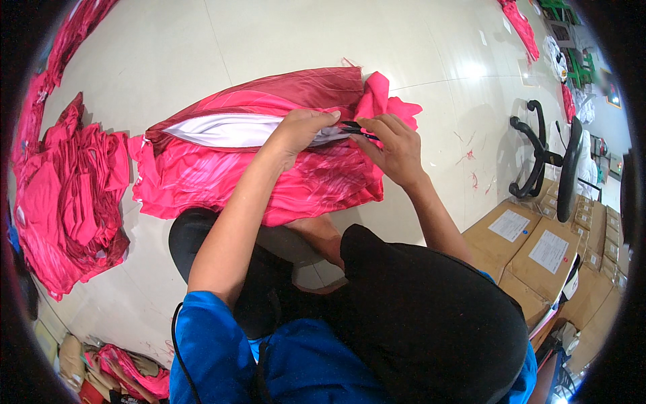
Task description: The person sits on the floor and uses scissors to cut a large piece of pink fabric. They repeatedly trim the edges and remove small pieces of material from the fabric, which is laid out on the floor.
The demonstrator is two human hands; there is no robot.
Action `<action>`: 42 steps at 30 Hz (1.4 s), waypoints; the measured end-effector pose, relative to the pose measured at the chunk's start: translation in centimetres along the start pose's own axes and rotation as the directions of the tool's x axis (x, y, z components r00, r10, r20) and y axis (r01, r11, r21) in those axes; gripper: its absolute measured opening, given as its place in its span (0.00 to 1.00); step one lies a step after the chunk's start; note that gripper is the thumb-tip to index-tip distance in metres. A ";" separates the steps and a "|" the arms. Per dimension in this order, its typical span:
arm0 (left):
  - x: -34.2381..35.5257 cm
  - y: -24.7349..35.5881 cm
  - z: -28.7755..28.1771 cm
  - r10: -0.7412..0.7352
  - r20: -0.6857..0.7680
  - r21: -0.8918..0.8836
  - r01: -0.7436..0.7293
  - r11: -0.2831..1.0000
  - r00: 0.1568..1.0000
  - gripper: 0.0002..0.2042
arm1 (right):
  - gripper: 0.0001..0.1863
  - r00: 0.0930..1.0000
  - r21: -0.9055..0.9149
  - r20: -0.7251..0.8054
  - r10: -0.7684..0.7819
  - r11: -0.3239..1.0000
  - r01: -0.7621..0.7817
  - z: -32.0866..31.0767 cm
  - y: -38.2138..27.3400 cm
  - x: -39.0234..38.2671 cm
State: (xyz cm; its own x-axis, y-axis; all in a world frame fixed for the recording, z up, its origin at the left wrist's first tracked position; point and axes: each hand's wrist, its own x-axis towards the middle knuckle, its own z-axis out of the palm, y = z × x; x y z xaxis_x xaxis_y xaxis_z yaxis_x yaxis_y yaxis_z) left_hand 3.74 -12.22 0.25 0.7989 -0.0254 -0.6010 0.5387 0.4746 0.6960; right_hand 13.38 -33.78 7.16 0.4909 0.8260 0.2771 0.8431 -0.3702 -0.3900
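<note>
Blue sleeves [222, 350] and black-clad knees [431, 316] fill the near edge, where the person sits on the pale tiled floor [303, 40].

At the far left, a loose heap of pink fabric covers [67, 195] lies on the floor, and more pink cloth [70, 34] trails away along the left rim. Near the lower left corner sits a small jumble of pink and tan pieces [121, 370], too cramped to tell apart.

In the middle, just beyond the knees, a pink and dark red pillow cover [222, 178] lies flat on the floor with a white pillow insert [222, 129] inside it, showing through the open slit along its far edge. The left hand [303, 131] is curled closed over the edge of the cover where the white insert ends, pinching the fabric together. Just to its right the right hand [393, 148] is nearly closed, its fingertips gripping a small dark zipper pull [356, 131] at the seam; the 2 hands almost touch. Bunched pink cloth [387, 101] rises just beyond the right hand.

Farther right stands a black office chair [548, 158]. At the near right, closed cardboard boxes [531, 249] with white labels are stacked in rows; their contents cannot be seen.
</note>
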 end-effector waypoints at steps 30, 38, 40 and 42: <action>-0.1 0.1 0.1 -0.017 0.013 0.013 0.017 1.000 1.000 0.20 | 0.17 0.994 0.012 0.042 -0.101 0.995 0.100 -0.5 0.9 0.9; -0.2 0.1 0.1 0.007 0.020 0.021 -0.008 1.000 1.000 0.19 | 0.16 0.993 0.007 0.064 -0.100 0.995 0.100 -0.6 0.6 1.1; -0.2 0.1 0.0 0.009 0.033 0.033 -0.010 0.999 0.999 0.19 | 0.16 0.993 -0.004 0.070 -0.100 0.995 0.100 -0.6 0.5 1.1; -0.2 0.1 0.1 0.004 0.028 0.028 -0.004 1.000 1.000 0.19 | 0.16 0.993 0.005 0.067 -0.098 0.995 0.098 -0.5 0.6 1.0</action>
State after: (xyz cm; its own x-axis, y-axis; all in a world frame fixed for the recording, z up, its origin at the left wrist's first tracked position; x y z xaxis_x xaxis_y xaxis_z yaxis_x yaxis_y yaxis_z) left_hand 3.69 -12.20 0.48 0.8079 -0.0482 -0.5873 0.5426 0.4499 0.7094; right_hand 14.53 -33.39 7.68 0.3896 0.8852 0.2545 0.8862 -0.2850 -0.3654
